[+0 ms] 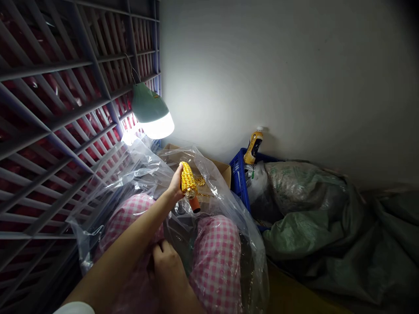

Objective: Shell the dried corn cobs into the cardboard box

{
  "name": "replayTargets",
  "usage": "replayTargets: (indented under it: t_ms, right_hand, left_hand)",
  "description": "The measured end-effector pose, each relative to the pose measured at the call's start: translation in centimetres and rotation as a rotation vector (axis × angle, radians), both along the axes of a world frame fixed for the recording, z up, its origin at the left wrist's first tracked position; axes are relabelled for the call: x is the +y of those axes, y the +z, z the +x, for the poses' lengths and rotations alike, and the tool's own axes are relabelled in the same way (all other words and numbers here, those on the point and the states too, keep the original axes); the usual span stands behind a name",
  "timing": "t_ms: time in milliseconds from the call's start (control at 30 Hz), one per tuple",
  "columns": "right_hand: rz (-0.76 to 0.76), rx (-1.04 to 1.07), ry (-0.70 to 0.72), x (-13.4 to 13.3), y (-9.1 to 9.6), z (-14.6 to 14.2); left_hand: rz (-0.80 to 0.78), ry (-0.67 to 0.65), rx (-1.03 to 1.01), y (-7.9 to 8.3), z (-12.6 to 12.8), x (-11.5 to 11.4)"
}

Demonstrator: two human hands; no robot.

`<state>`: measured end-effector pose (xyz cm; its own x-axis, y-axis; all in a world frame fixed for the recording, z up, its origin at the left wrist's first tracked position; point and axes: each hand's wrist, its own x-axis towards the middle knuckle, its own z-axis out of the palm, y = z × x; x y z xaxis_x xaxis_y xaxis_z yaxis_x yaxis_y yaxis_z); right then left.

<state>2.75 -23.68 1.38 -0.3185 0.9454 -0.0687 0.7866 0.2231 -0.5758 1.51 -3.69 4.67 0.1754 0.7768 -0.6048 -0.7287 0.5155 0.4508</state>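
Yellow corn cob, head view: the cob (187, 176) is held up over the lap, in front of an open cardboard box (224, 170), its pale butt end tilted down toward the wearer.
Left hand: the hand (176, 183) is closed round one side of the cob, thumb toward the tip, a grip that seems meant to leave the near face clear.
Orange piece: a tube-like orange piece (195, 205) shows just below the butt; whether they touch, I cannot tell.
Right hand: fingers curled low between the knees, the hand (168, 261) well apart from the cob; whether it grips anything is hidden.
Clear plastic: the sheet (242, 218) spreads around the gingham-covered knees (216, 261), probably to catch what falls.
Loose kernels: a few kernels (200, 181) lie behind the cob.
Lamp: the lit lamp (152, 113) hangs by wire from the slatted crate wall (91, 54), likely to light the hands.
Bottle: the bottle (253, 147) leans at the blue crate (240, 181), apparently parked aside.
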Motion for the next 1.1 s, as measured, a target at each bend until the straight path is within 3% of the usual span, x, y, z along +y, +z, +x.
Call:
replayTargets:
  t_ms: [133, 233, 300, 467, 600, 767, 833, 967, 1100]
  right_hand:
    - [-0.003, 0.285, -0.156, 1.6, 3.1, 2.8]
    - [0.147, 0.474, -0.393, 4.9, 5.9, 6.4]
    - [0.233, 0.532, -0.455, 7.5, 6.7, 8.4]
    - [0.291, 0.512, -0.482, 10.8, 5.0, 8.7]
    - [0.349, 0.46, -0.514, 10.7, 3.1, 7.2]
    - [0.421, 0.409, -0.568, 10.6, 2.5, 7.2]
    - [0.371, 0.428, -0.619, 10.6, 2.4, 7.3]
    - [0.132, 0.484, -0.669, 10.5, 2.5, 7.2]
    - [0.06, 0.614, -0.684, 10.5, 2.6, 7.3]
  left_hand:
    - [0.02, 0.012, 0.016, 0.3, -0.1, -0.1]
    - [0.079, 0.009, 0.054, 0.3, -0.1, -0.2]
    - [0.096, 0.011, 0.087, 0.4, -0.1, -0.3]
    - [0.083, 0.019, 0.099, 0.9, 0.2, -0.7]
    - [0.072, 0.027, 0.13, 1.0, 0.4, -0.9]
    - [0.044, -0.009, 0.172, 0.5, 0.6, -1.1]
    - [0.054, -0.017, 0.195, 0.4, 0.8, -1.2]
    - [0.108, -0.008, 0.254, 0.0, 1.1, -1.3]
    - [0.144, 0.011, 0.291, -0.4, 1.3, -1.4]
